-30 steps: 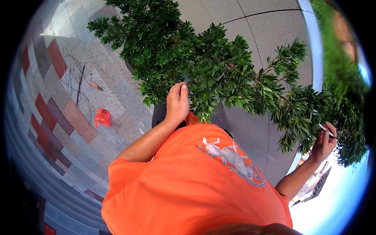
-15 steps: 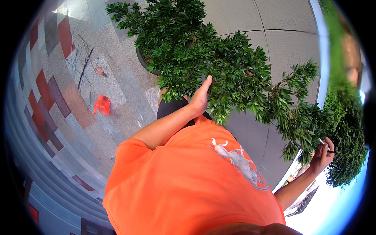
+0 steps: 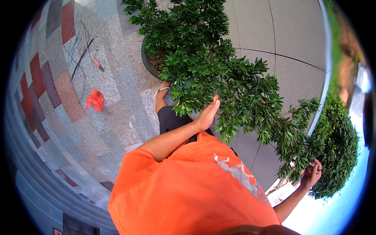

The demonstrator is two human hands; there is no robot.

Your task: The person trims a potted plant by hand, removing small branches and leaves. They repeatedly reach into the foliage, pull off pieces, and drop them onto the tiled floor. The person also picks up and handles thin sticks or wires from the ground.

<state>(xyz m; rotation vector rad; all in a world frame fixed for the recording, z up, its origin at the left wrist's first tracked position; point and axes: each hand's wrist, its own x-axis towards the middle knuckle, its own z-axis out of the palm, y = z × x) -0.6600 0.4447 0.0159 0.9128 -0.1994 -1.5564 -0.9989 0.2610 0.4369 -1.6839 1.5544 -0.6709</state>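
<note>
A potted tree [image 3: 196, 51] with dense, narrow green leaves spreads from upper middle to the right. My left hand [image 3: 207, 115] lies at its lower leaves, fingers stretched out and partly hidden, with nothing seen in its grip. At the tip of the long right branch [image 3: 299, 147] is my right hand [image 3: 310, 175], its fingers curled around a small scissors-like tool. Only a dark bit of that tool shows now; leaves and fingers cover the rest.
The round dark pot [image 3: 148, 62] stands on stone paving. On the ground to the left lie cut twigs [image 3: 83, 58], orange-handled pliers or cutters [image 3: 97, 62] and a crumpled red plastic bag [image 3: 94, 100]. A rounded bush [image 3: 337, 145] grows at the far right.
The view has shifted, so the tree and ground items sit differently. My right hand is lower in the picture, closer against the branch tip leaves, and its tool is less visible. My left hand stays at the leaves.
</note>
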